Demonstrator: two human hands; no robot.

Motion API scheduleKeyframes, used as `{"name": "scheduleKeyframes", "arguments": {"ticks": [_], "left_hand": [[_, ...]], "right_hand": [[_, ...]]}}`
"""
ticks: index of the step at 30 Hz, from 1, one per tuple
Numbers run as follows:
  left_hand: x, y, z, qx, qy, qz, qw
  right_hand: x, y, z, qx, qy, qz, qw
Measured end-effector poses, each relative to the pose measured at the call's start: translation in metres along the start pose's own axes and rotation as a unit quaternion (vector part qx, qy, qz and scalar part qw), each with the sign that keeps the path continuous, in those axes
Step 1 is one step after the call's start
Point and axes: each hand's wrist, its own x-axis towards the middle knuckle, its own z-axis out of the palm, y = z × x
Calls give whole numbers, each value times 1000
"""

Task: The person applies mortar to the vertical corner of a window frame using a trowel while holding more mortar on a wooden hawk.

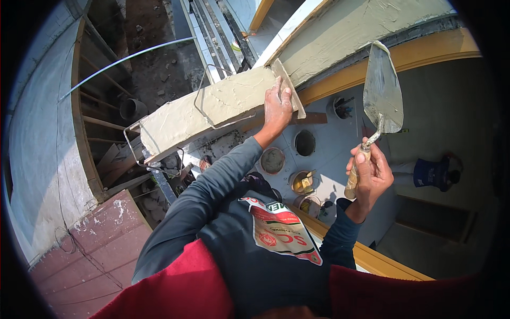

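My left hand [277, 109] is closed on a flat plastering float [290, 89], a thin board held on edge. The float rests at the right end of a beam [212, 101] coated in wet cream plaster, where the beam meets a plastered wall face [366, 34]. Its handle is hidden by my fingers. In my right hand [373, 173] is a pointing trowel [383, 90], gripped by its worn handle. The trowel's blade points up and away, with plaster smears on it, apart from the wall. Bent metal rod clamps [197, 98] straddle the beam.
Far below, several buckets stand on a tiled floor, among them a dark bucket [305, 142] and one of grey mix [272, 160]. Another person [431, 173] is at the lower right. A yellow frame [414, 55] runs under the wall; a pale rod [133, 55] crosses at left.
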Motion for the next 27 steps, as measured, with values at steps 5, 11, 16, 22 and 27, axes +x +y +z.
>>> {"name": "scheduleKeyframes", "arguments": {"ticks": [5, 11, 16, 22, 27], "left_hand": [[12, -10, 8, 17, 44, 20, 999], [16, -5, 11, 25, 20, -10, 999], [26, -18, 11, -10, 5, -6, 1000], [25, -3, 5, -41, -16, -4, 999], [27, 20, 2, -67, -14, 25, 997]], "right_hand": [[-1, 7, -7, -4, -7, -7, 1000], [-4, 14, -13, 10, -10, -19, 1000], [-7, 18, -16, 1, -28, -27, 999], [-10, 17, -16, 16, -4, -12, 1000], [-10, 14, -16, 20, -6, -28, 999]]}}
